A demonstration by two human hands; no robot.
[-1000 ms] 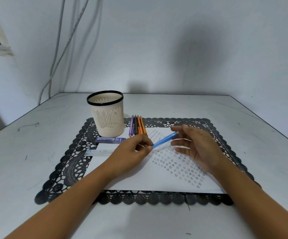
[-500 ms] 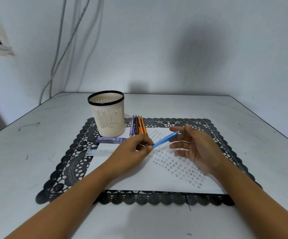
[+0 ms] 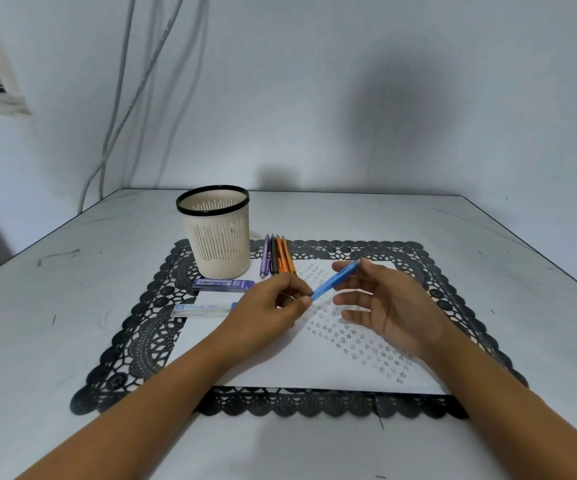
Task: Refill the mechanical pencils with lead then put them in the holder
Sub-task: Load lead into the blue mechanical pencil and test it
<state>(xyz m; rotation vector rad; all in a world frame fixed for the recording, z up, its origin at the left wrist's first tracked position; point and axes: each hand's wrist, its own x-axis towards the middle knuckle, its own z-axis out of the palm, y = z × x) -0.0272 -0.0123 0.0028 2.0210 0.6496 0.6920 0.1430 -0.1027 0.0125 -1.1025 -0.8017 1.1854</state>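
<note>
Two bare hands above the middle of a white sheet printed with small stars. Left hand: fingers curled, thumb and forefinger pinching the lower end of a blue mechanical pencil. Pencil held clear of the paper, slanting up and away toward the right. Right hand: released, fingers straight and spread, palm turned toward the left, grasping nothing. Upper end of the blue mechanical pencil right at its thumb; whether touching or just apart, cannot tell.

Four more pencils flat at the sheet's far edge, side by side and touching, pointed ends away: purple pencil, black pencil, then two orange pencils. Just left of them, upright, a cream slotted holder with a black rim, standing at the far left of a black lace mat.

Nearer than the holder, two lead cases lying crosswise, one behind the other and apart. Dark blue lead case, marked 2B, close to the holder's foot. Clear lead case a little nearer, over the sheet's left edge, right end near the left hand.

Sheet on the mat, mat on a scuffed pale table. Grey cables hanging down the wall at the far left.
</note>
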